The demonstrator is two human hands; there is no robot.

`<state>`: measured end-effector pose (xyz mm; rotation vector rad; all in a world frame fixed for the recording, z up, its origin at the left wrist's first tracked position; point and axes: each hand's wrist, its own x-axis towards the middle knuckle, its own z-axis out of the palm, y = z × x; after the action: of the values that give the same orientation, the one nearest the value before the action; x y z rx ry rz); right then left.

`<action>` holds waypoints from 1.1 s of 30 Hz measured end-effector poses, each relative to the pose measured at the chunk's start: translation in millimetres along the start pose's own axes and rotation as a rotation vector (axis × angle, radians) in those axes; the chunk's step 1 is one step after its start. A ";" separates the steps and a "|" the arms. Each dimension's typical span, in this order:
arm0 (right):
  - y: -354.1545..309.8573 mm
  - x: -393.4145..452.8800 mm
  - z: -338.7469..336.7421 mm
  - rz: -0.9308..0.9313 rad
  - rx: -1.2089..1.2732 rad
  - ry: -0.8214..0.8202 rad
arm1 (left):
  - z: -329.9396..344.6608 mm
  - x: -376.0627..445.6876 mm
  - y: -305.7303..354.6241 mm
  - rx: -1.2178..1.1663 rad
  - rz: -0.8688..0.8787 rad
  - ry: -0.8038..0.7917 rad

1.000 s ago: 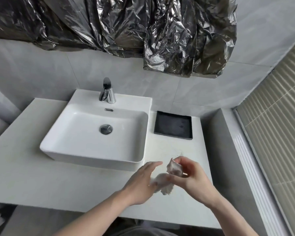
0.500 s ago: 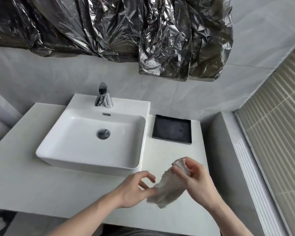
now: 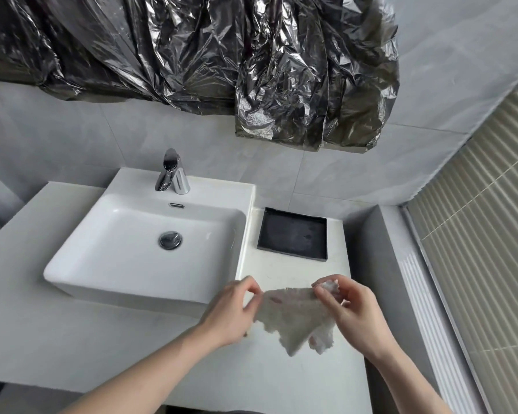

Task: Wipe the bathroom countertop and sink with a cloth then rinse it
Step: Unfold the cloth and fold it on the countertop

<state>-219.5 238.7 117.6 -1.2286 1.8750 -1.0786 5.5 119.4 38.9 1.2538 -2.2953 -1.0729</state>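
Countertop (image 3: pixel 72 339): white, against a grey tiled wall (image 3: pixel 326 180).
Sink (image 3: pixel 150 294): white vessel basin, chrome faucet (image 3: pixel 173 174) at its back.
Tray (image 3: pixel 293 233): black, right of the sink.
Above: crumpled dark plastic sheet (image 3: pixel 192 46).
Right: slatted blind (image 3: pixel 491 234).
Cloth (image 3: pixel 293 315): stretched above the countertop's front right.
Left hand (image 3: pixel 231 312): pinches the cloth's left edge.
Right hand (image 3: pixel 356 312): fingers curled, pinching its upper right corner.

Both hands, left (image 3: pixel 228 312) & right (image 3: pixel 352 312), pinch cloth (image 3: pixel 293 316) spread over countertop (image 3: pixel 72 333); sink (image 3: pixel 81 279) beside.
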 end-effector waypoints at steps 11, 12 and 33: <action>63.0 -13.3 7.7 0.121 0.076 0.039 | -11.0 -30.2 -28.5 0.229 0.268 -0.048; 76.7 -20.7 13.5 0.153 0.042 0.017 | -0.5 -39.4 -38.2 0.253 0.254 -0.128; 182.6 -56.1 75.4 0.440 -0.203 0.003 | 57.1 -54.0 -95.8 0.506 0.089 -0.357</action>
<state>-209.8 310.5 -74.6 -0.8546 2.1632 -0.6663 59.0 158.1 -65.9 1.1796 -3.0004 -0.7547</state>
